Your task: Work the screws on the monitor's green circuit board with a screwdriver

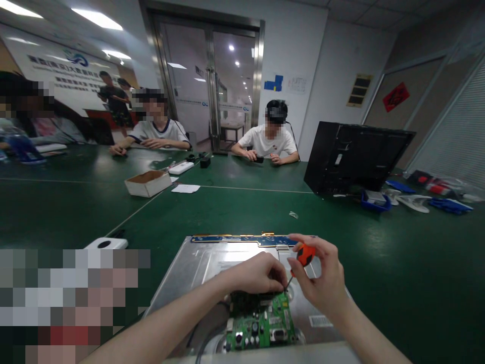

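My right hand (322, 268) pinches the orange and black ball-shaped handle of a screwdriver (305, 255). Its thin shaft slants down to the upper right corner of a green circuit board (261, 323). Close by the screwdriver tip is my left hand (261, 273), fingers curled at the board's top edge; what they hold, if anything, is hidden. The board lies on a silver metal panel (200, 273), which has a blue circuit strip (227, 240) along its far edge.
Beyond the panel stand an open cardboard box (147, 184) and a white paper (185, 188). A black monitor casing (356, 159) stands at right, beside a blue tray (375, 201) and gloves (450, 205). A white device (108, 243) lies left. Several people sit around the green table (242, 207).
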A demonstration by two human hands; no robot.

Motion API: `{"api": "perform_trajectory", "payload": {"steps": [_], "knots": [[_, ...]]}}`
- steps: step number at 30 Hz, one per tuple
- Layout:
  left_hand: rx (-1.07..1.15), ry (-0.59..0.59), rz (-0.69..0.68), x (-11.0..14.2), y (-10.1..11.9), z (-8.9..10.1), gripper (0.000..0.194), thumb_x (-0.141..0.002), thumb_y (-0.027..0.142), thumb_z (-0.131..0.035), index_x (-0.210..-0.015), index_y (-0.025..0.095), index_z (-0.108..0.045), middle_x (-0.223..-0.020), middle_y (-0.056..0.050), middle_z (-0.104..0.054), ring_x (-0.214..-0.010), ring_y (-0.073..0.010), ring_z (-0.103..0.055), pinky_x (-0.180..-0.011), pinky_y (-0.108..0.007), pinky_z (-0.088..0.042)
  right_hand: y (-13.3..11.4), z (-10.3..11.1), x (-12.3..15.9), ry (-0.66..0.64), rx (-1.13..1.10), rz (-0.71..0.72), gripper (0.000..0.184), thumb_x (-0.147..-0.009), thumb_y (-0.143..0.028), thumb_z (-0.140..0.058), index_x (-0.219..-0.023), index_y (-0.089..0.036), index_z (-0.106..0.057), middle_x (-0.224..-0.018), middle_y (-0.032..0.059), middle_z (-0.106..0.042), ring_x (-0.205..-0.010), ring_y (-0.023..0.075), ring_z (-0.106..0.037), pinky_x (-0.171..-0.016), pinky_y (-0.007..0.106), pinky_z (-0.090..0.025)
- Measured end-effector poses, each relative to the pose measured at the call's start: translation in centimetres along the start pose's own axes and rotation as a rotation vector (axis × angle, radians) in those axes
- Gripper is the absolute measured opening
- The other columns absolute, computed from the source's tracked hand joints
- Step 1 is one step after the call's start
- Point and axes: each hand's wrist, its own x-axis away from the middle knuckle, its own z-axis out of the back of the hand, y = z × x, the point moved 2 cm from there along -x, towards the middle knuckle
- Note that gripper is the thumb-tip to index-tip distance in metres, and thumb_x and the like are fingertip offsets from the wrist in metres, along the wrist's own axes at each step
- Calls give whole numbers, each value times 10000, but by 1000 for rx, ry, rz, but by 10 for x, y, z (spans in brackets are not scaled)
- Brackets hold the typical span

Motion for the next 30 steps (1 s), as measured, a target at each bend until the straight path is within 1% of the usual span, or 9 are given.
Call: {"api": "perform_trajectory", "payload": {"steps": [6, 11, 14, 17, 19, 21, 24, 27, 30], "knots": [[-6, -5, -2, 1, -2, 0, 160, -723, 56, -644, -828, 145, -727, -748, 6, -668, -698, -153, -595, -659, -222, -453, 2, -3, 4, 28, -24, -9, 393, -917, -174, -603, -1249, -237, -402, -1120, 119, -696, -794, 181, -708, -716, 362, -596], [9, -8, 15, -1, -3, 0, 152, -718, 56, -654, -824, 139, -725, -700, 19, -651, -664, -140, -584, -641, -213, -443, -3, 0, -3, -30, -2, 55, 339, -940, -154, -541, -1260, -215, -446, -1122, 128, -653, -869, 191, -693, -657, 310, -587], [1, 6, 21, -1, -3, 0, 119, -720, 58, -658, -780, 146, -710, -667, 35, -625, -634, -126, -562, -625, -205, -430, -7, 3, -7, -52, 69, 74, 329, -954, -126, -475, -1275, -194, -493, -1127, 138, -646, -845, 185, -684, -635, 294, -579], [8, 11, 30, 0, -3, -1, 100, -716, 58, -666, -741, 149, -696, -645, 43, -611, -615, -121, -550, -622, -206, -432, -9, 5, -9, -78, 80, 91, 382, -957, -98, -427, -1320, -192, -497, -1178, 137, -666, -888, 192, -690, -731, 328, -594], [10, 3, 25, 0, -3, -1, 106, -719, 57, -669, -756, 150, -704, -653, 40, -619, -620, -123, -556, -626, -207, -436, -9, 5, -9, -91, 56, 101, 395, -957, -102, -419, -1337, -186, -490, -1190, 135, -680, -937, 202, -695, -779, 345, -595], [1, -4, 5, 0, -3, -1, 129, -729, 55, -664, -790, 155, -719, -673, 34, -636, -643, -130, -570, -634, -207, -441, -8, 5, -8, -84, 30, 98, 372, -953, -135, -473, -1322, -183, -486, -1144, 127, -700, -902, 198, -705, -733, 320, -598], [-28, -14, -41, 0, -3, 0, 162, -745, 49, -655, -831, 158, -739, -735, 15, -679, -699, -146, -599, -675, -219, -457, -5, 4, -6, -45, 23, 86, 364, -908, -183, -615, -1248, -197, -484, -1041, 98, -717, -816, 186, -710, -655, 283, -592], [-26, -12, -48, 0, -4, 0, 198, -748, 46, -648, -872, 163, -747, -782, 6, -705, -730, -155, -619, -713, -232, -471, -4, 2, -5, -1, 48, 79, 348, -893, -166, -636, -1202, -203, -481, -1015, 90, -696, -864, 193, -704, -703, 298, -598], [-26, 3, -20, 1, -5, 0, 180, -747, 62, -650, -864, 164, -743, -752, 14, -688, -702, -148, -607, -672, -221, -461, -6, 3, -7, 29, 99, 93, 293, -897, -153, -622, -1166, -206, -518, -1029, 95, -640, -920, 203, -677, -712, 306, -600]]}}
